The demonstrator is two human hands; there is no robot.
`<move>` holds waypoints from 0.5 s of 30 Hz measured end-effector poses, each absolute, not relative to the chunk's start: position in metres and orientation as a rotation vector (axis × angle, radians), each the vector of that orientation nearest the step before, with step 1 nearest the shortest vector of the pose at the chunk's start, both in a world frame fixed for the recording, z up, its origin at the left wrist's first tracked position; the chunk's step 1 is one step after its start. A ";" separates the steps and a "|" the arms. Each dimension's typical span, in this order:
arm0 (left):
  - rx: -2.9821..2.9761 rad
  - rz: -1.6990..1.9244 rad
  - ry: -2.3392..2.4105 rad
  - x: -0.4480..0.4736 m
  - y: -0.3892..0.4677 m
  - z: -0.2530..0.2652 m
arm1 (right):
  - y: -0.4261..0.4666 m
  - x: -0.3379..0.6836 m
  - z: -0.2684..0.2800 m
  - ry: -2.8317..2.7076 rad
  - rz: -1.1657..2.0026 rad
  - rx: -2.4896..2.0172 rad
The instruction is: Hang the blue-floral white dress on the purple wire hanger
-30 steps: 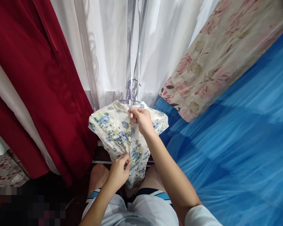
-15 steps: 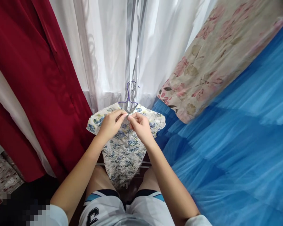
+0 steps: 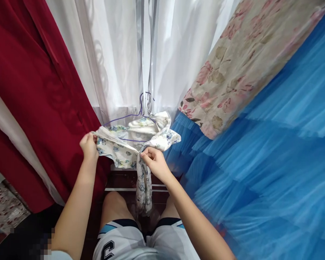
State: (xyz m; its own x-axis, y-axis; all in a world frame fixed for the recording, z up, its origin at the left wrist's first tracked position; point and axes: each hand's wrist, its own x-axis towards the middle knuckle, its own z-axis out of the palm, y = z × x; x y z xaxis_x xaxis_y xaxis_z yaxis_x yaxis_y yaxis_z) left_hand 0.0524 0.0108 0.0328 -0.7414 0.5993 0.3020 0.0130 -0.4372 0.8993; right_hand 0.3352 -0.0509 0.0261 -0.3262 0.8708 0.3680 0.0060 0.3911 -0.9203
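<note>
Single black block character (image 3: 104,249) on left leg of white shorts (image 3: 130,240), letter or number unclear

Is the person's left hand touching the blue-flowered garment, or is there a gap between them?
Touching. The head view shows the left hand pinching the garment at its edge, with cloth stretched from there toward the right hand.

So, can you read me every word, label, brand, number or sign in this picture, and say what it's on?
"C": one bold black outlined character on the white cloth shorts with blue and black trim; it is slanted, so it may be another letter or a number.
No readable text on the white cloth garment with blue flowers, the thin purple hanger or the layered blue tulle.
</note>
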 end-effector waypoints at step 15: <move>1.372 1.612 0.986 0.233 -0.096 -0.024 | -0.108 0.400 -0.052 -1.703 1.108 -1.001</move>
State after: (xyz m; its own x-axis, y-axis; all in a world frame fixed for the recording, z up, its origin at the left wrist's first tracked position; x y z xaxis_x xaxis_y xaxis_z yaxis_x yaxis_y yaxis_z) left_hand 0.2332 -0.0962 -0.0241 -0.1078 0.9182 0.3811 -0.0787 -0.3900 0.9175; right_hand 0.4003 -0.1078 -0.0516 -0.3196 0.9210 0.2230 0.1692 0.2870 -0.9429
